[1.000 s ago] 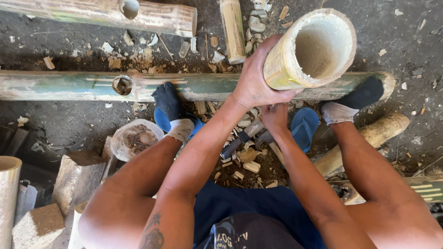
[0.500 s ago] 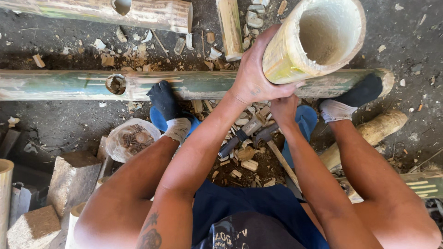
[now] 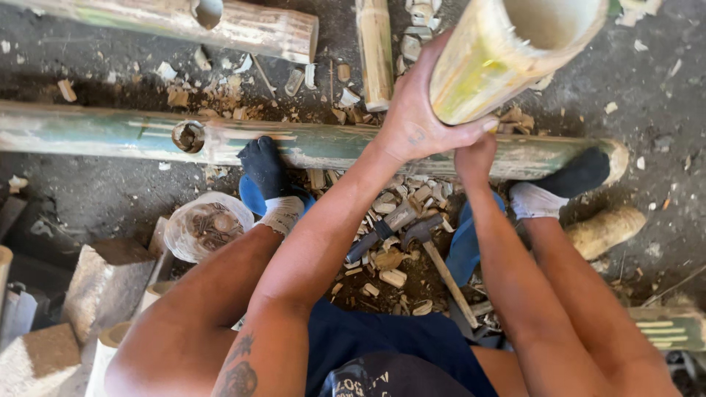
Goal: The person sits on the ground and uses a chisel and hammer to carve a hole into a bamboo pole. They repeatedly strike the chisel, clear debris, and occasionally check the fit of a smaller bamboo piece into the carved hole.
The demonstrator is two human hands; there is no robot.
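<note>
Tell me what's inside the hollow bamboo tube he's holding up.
The bamboo tube shows an open mouth with pale, bare inner wall and splintered rim. Nothing visible inside, but the deeper bore is cut off by the frame. Left hand wraps its side; right hand sits underneath.

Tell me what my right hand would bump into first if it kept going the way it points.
The right hand points up under the hollow bamboo tube, so probably the tube's underside; depth is unclear.

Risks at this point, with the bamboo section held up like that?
1. The left hand grips the hollow bamboo section near its splintered rim; slivers could cut the palm.
2. If it slips, it may drop onto the socked feet braced on the long bamboo pole.
3. The hammer and chisel lie loose between the legs among chips.
</note>
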